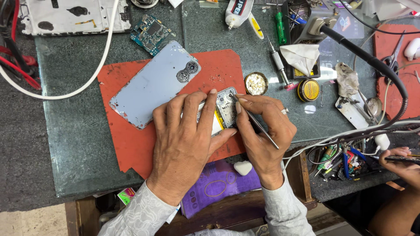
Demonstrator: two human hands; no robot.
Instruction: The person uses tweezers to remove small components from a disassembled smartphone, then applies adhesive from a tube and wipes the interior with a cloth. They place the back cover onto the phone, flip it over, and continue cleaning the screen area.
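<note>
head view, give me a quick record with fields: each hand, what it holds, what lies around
left hand: left hand presses flat on the opened phone, steadying it
right hand: right hand pinches metal tweezers, tip at the phone's upper part
surface: red mat on a dark stone bench
beside phone: pale blue back cover, lying on the mat
behind: loose circuit board, round tin
far right: another person's hand

A white glue tube with a dark label (238, 9) lies at the table's far edge, well beyond the fingertips. A round tin with a yellow-and-black label (308, 90) sits right of the fingers. A small bright printed packet (126, 195) peeks out below the left wrist, under the table edge.
</note>
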